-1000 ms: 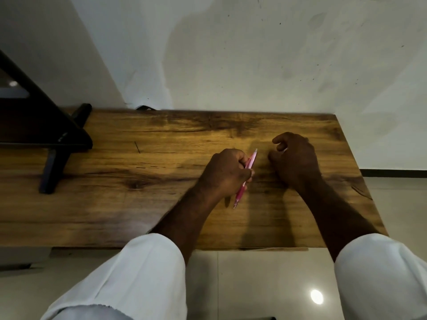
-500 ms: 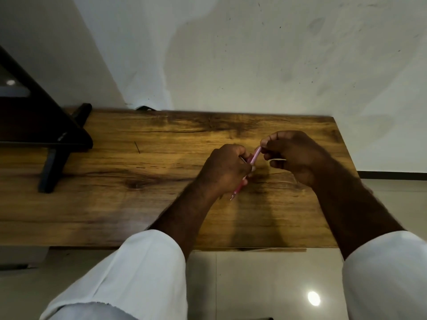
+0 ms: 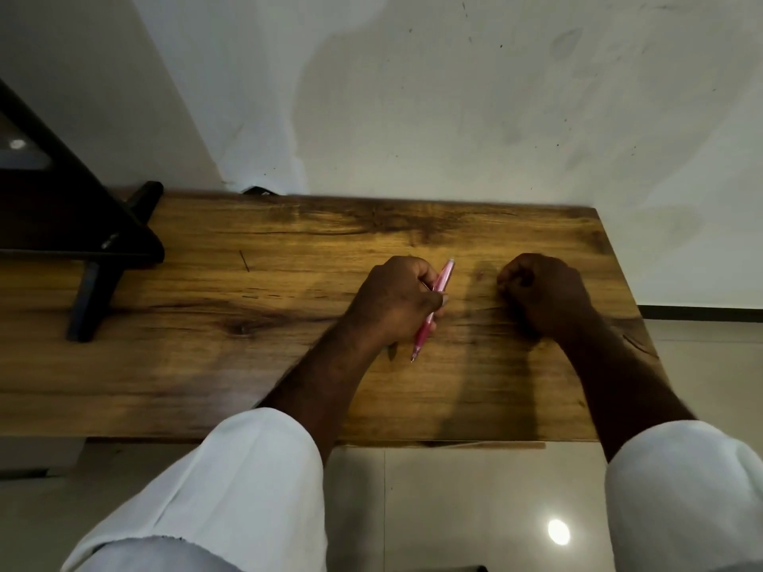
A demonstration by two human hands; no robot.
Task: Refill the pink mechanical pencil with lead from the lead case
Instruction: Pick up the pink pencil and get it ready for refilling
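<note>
Within the left hand (image 3: 396, 303), pink pencil (image 3: 444, 278) — tip nearward.

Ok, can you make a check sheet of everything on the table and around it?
Surface: wooden table, bare wood showing.
Job's things: pink pencil, tilted, tip toward the near edge; lead case not seen.
Clutter: black stand at the table's left end.
Hands: left hand grips the pencil; right hand rests curled on the table, apart from the pencil, and anything inside it is hidden.
Cables: nothing seen.
Surroundings: white wall behind, tiled floor below.
</note>
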